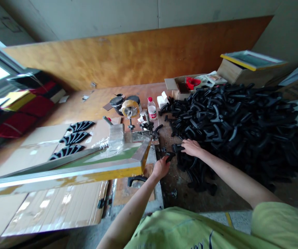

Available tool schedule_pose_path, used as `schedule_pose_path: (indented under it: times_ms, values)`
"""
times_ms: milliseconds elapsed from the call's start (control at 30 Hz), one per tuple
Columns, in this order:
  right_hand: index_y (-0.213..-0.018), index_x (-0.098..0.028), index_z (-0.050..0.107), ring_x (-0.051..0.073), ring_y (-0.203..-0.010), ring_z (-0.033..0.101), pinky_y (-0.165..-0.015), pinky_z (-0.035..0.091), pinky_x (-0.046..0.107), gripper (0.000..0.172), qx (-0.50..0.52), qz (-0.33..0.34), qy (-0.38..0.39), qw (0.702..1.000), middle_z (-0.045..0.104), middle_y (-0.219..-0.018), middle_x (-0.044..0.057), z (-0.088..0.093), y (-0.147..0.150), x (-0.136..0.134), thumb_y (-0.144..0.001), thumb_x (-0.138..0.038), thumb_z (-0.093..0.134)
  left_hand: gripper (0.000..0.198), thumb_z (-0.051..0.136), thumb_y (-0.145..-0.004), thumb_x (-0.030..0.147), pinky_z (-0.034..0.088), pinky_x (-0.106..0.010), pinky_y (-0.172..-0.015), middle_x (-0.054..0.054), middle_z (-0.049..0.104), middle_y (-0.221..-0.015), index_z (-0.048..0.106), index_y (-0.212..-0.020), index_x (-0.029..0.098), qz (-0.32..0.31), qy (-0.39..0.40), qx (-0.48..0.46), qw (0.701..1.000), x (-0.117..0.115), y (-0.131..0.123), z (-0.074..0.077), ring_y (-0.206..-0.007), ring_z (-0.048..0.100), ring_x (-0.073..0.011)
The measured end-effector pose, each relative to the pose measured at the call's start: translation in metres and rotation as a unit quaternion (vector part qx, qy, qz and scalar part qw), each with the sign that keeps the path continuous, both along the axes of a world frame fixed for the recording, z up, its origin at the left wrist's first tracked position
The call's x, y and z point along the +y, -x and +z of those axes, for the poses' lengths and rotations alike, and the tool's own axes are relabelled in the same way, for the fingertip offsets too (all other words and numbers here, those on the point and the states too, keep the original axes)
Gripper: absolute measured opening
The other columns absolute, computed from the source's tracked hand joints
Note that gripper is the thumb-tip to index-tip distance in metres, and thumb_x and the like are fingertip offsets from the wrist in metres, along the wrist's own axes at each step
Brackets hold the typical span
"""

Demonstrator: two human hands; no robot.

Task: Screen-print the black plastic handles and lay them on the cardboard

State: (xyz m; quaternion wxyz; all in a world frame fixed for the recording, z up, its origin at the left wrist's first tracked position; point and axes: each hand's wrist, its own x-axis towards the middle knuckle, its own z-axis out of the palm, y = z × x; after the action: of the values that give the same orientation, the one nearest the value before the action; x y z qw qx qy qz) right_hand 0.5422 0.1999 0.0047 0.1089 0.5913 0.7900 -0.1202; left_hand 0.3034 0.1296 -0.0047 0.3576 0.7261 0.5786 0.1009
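Observation:
My left hand (161, 167) is closed around a black plastic part (169, 157), just right of the screen-printing frame. My right hand (191, 148) grips another black plastic part (177, 148) at the left edge of a large pile of similar black parts (216, 117). The tilted frame (107, 174) has a metal and yellow edge with green mesh, and a squeegee-like block (116, 135) stands on it. Under its right corner, a curved black part (137, 180) lies on the printing base (120, 193).
Rows of black parts (77, 138) lie on cardboard at the left. Behind the frame are a tape roll (130, 108), a dark can (117, 103) and a red-capped bottle (152, 109). An open box (172, 84) and another framed screen (252, 59) stand at the back right.

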Motion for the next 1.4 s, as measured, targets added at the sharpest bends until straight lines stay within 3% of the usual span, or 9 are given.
schedule_pose_path:
  times_ms: [133,333,467,633,767,900,1000,1167,1400]
  values:
    - [-0.101,-0.018,0.072,0.026,-0.114,0.056,-0.093,0.047,0.034,0.028,0.020,-0.056,-0.072,0.996,0.066,-0.115,0.013,0.008,-0.008,-0.015,-0.096,-0.040,0.055,0.047,0.059,-0.089,0.017,0.045,-0.038,-0.111,-0.016,0.061,-0.141,0.058,-0.136,0.014,-0.004,-0.031,-0.019,0.999,-0.004,-0.006,-0.010,-0.132,0.057,-0.0248]
    - [-0.105,-0.020,0.072,0.027,-0.114,0.058,-0.091,0.047,0.036,0.027,-0.007,-0.016,0.001,1.000,0.070,-0.112,0.012,0.014,0.010,-0.004,-0.083,-0.036,0.074,0.032,0.061,-0.089,0.020,0.047,-0.044,-0.110,-0.015,0.059,-0.142,0.068,-0.120,0.017,0.009,-0.079,-0.044,0.996,-0.040,0.015,-0.001,-0.127,0.060,-0.0256]
    - [-0.092,-0.019,0.075,0.032,-0.111,0.059,-0.091,0.047,0.040,0.027,-0.006,0.016,0.006,1.000,0.071,-0.106,0.014,0.016,0.042,0.040,-0.076,-0.041,0.080,0.024,0.060,-0.090,0.023,0.051,-0.046,-0.106,-0.012,0.066,-0.134,0.072,-0.110,0.021,0.057,-0.131,-0.077,0.987,-0.062,0.041,0.010,-0.120,0.065,-0.0251]
    - [-0.130,-0.031,0.063,0.031,-0.136,0.041,-0.108,0.035,0.049,0.049,0.041,0.099,-0.056,0.993,0.055,-0.141,0.010,-0.003,0.099,0.114,-0.082,-0.034,0.073,0.024,0.053,-0.091,0.027,0.057,-0.043,-0.095,-0.011,0.072,-0.123,0.074,-0.101,0.022,0.154,-0.148,-0.074,0.974,-0.093,0.080,0.013,-0.111,0.070,-0.0248]
    - [-0.139,-0.032,0.055,0.035,-0.147,0.024,-0.115,0.016,0.063,0.062,0.025,0.116,-0.031,0.992,0.036,-0.158,0.010,-0.032,0.124,0.164,-0.080,-0.029,0.074,0.026,0.058,-0.089,0.040,0.059,-0.040,-0.092,-0.011,0.076,-0.111,0.078,-0.096,0.025,0.242,-0.148,-0.063,0.957,-0.122,0.106,0.005,-0.104,0.072,-0.0261]
    - [-0.131,-0.030,0.061,0.039,-0.136,0.042,-0.107,0.026,0.068,0.048,0.019,0.079,-0.004,0.997,0.050,-0.147,0.014,-0.048,0.113,0.190,-0.084,-0.035,0.071,0.025,0.062,-0.086,0.048,0.061,-0.040,-0.089,-0.007,0.077,-0.109,0.079,-0.093,0.030,0.296,-0.133,-0.077,0.943,-0.140,0.122,0.002,-0.104,0.072,-0.0282]
    - [-0.130,-0.028,0.061,0.036,-0.128,0.051,-0.104,0.034,0.061,0.038,0.011,0.054,-0.003,0.998,0.058,-0.138,0.016,-0.049,0.091,0.183,-0.092,-0.032,0.060,0.029,0.060,-0.087,0.050,0.061,-0.040,-0.087,-0.008,0.077,-0.109,0.079,-0.093,0.029,0.313,-0.127,-0.078,0.938,-0.144,0.129,0.006,-0.104,0.071,-0.0286]
    - [-0.128,-0.020,0.061,0.031,-0.121,0.059,-0.101,0.041,0.047,0.036,-0.004,0.015,-0.005,1.000,0.069,-0.122,0.017,-0.040,0.073,0.133,-0.093,-0.029,0.057,0.031,0.059,-0.089,0.047,0.058,-0.041,-0.091,-0.012,0.076,-0.108,0.078,-0.093,0.024,0.311,-0.131,-0.075,0.938,-0.140,0.132,0.013,-0.104,0.071,-0.0271]
    - [-0.105,-0.006,0.072,0.033,-0.102,0.071,-0.079,0.052,0.036,0.027,-0.059,-0.077,-0.018,0.995,0.073,-0.100,0.025,-0.004,0.073,0.075,-0.088,-0.016,0.053,0.024,0.057,-0.092,0.036,0.053,-0.041,-0.097,-0.010,0.073,-0.118,0.076,-0.098,0.024,0.310,-0.157,-0.124,0.930,-0.151,0.136,0.025,-0.109,0.069,-0.0236]
